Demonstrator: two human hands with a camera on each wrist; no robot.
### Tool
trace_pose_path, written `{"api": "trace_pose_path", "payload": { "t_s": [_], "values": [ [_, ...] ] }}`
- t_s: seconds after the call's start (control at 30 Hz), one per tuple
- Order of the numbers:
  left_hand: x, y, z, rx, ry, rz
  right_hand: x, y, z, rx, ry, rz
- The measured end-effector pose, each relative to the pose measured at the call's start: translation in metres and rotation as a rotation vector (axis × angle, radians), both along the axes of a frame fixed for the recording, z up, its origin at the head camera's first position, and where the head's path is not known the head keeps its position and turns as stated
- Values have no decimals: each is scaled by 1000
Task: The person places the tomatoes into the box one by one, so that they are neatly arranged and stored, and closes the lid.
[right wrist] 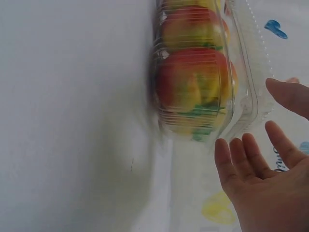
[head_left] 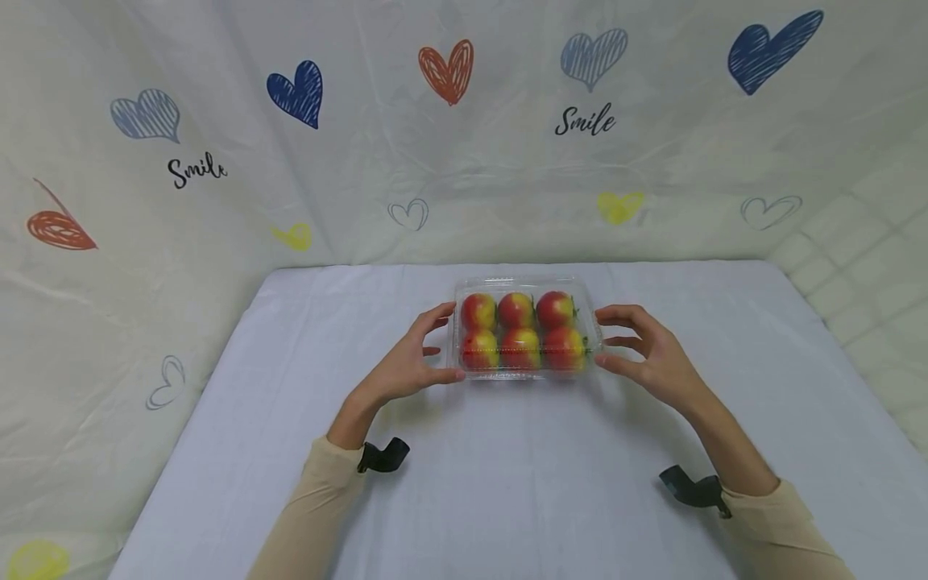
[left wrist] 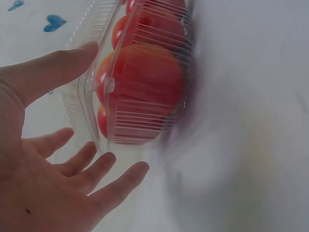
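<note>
A clear plastic clamshell box [head_left: 526, 375] sits toward the far side of the table, its lid down. Inside lie several round red-and-yellow fruits [head_left: 520, 348] in two rows, apple-like, with green bits at some ends. At the box's left end is my left hand [head_left: 406, 362], thumb and fingers spread along the side. The left wrist view shows its thumb at the box's rim [left wrist: 91, 84] and the other fingers extended. My right hand [head_left: 652, 354] is at the opposite end, fingers slightly bent. In the right wrist view, its fingertips are close beside the rim; contact is unclear.
White cloth covers the table [head_left: 493, 483]. Behind it hangs a pale curtain [head_left: 507, 161] printed with hearts and "Smile" lettering. Each sleeve cuff carries a black wrist mount, one left [head_left: 386, 456] and one right [head_left: 692, 488].
</note>
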State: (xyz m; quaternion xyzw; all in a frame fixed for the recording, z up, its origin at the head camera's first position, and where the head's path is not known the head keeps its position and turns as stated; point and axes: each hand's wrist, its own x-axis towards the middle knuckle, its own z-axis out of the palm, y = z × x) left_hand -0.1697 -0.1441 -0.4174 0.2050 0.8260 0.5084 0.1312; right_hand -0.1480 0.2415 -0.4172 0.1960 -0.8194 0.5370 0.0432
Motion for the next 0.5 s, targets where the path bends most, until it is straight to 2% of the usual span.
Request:
{"api": "trace_pose_path", "payload": {
  "t_s": [0.5],
  "values": [
    [-2, 4, -4, 1, -5, 11, -2, 2, -5, 40, -11, -15]
  ]
}}
